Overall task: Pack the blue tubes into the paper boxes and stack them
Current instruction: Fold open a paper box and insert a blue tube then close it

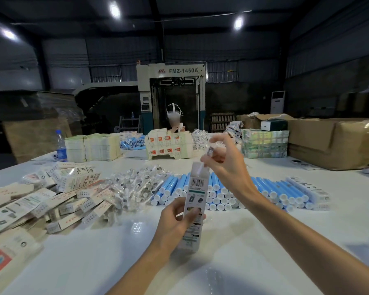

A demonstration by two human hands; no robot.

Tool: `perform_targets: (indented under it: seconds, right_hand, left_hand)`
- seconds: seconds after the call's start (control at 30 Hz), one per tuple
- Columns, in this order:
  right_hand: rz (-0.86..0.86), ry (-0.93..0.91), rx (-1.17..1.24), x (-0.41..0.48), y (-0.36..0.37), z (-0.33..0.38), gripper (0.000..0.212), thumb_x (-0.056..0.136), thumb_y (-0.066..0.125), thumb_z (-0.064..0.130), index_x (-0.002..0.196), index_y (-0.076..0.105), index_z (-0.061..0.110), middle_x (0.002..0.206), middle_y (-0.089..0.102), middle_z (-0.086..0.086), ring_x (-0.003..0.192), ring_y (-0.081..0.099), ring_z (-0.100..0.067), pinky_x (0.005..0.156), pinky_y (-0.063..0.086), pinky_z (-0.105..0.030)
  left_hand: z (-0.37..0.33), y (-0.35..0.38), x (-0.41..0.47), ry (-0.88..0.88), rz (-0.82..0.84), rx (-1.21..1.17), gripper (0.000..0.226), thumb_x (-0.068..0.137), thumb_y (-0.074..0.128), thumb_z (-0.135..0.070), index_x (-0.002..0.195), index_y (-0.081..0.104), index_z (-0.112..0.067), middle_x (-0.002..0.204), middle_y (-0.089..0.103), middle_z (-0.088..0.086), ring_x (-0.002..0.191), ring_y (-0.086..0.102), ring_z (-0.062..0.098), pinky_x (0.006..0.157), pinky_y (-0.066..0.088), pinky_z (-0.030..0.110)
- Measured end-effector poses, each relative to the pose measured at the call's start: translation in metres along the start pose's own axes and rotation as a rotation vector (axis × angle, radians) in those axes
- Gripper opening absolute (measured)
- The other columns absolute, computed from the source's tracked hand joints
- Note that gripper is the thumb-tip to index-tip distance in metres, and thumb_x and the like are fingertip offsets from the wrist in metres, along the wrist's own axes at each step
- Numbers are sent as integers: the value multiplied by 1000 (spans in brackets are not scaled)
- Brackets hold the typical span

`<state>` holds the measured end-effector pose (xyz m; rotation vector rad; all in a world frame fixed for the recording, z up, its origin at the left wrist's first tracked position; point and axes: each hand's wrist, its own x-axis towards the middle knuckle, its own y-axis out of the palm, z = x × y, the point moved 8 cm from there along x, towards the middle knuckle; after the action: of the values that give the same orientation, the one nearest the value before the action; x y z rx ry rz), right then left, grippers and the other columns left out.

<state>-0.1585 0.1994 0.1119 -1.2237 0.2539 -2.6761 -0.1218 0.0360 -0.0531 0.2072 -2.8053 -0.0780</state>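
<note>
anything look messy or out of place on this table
Paper boxes on the left lie in a jumbled heap, not stacked, while the blue tubes sit in neat rows; one stray box lies at their right end.

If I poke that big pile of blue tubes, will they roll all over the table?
Probably some would. The blue tubes are round and stacked in loose rows, so the top ones would likely roll off. The table looks smooth and glossy, so they may keep rolling. They look like light plastic, so a small poke might do it.
</note>
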Motion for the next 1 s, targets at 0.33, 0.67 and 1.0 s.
perform_targets:
  seconds: [0.33, 0.67, 1.0]
  right_hand:
    - [119, -25, -343, 4, 8, -19, 14, 99, 70, 27, 112, 68, 31, 97, 66, 14, 94, 60, -2, 73, 46, -24]
    - [57, -99, -264, -7, 4, -11, 14, 100, 70, 20, 112, 75, 20, 97, 71, 12, 89, 60, -3, 73, 45, -13]
    - [368, -45, -419, -16, 32, -10, 28, 105, 60, 35, 101, 79, 16, 97, 67, 13, 99, 52, 0, 78, 43, -17]
  left_hand:
    - [-3, 2, -4, -28, 1, -36, 47, 90, 82, -29, 129, 64, -10, 117, 79, 9, 102, 79, 37, 87, 66, 49]
    - [-4, 7, -7, -64, 3, -79, 48, 89, 79, -23, 132, 62, -9, 118, 78, 9, 103, 78, 39, 88, 65, 50]
    - [0, 7, -7, -70, 28, -77, 50, 88, 80, -22, 132, 60, -8, 116, 79, 13, 105, 78, 41, 93, 63, 56]
